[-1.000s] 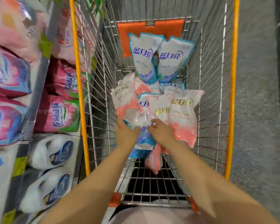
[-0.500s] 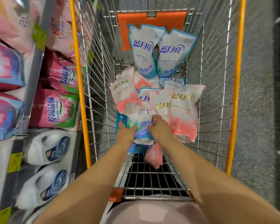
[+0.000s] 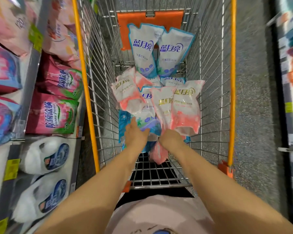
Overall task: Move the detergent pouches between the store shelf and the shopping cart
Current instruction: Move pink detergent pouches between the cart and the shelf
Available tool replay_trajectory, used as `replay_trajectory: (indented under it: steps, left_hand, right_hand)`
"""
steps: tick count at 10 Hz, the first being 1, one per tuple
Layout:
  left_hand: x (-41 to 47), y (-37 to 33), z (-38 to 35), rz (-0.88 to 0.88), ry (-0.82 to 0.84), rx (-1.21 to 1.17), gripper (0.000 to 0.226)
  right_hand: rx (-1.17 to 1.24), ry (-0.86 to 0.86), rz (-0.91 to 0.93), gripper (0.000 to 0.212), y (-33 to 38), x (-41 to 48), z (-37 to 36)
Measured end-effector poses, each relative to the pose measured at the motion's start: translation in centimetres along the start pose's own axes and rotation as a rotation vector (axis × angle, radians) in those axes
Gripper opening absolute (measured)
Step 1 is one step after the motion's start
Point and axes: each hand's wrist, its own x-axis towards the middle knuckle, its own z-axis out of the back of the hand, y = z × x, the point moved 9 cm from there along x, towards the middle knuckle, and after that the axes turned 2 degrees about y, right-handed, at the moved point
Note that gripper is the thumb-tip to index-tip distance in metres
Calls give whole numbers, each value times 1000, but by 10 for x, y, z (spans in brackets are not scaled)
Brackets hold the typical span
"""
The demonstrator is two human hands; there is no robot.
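Left hand (image 3: pixel 136 135) is lying open on a blue pouch (image 3: pixel 146 115); at three o'clock, right hand (image 3: pixel 171 138) is touching pink 蓝月亮 pouches (image 3: pixel 184 107), grip unclear.

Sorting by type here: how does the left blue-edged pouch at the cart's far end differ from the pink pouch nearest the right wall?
The blue-edged pouch has blue trim and blue lettering; the pink pouch has a pink base and gold lettering. The blue-edged pouch stands against the orange panel; the pink pouch tops the nearer heap. Both are soft, mostly white pouches.
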Motion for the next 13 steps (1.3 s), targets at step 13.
replay_trajectory:
  steps: [13]
  left_hand:
    - [-548, 54, 223, -846, -716, -583, 90]
  right_hand:
    - [356, -502, 1354, 21, 129, -641, -4]
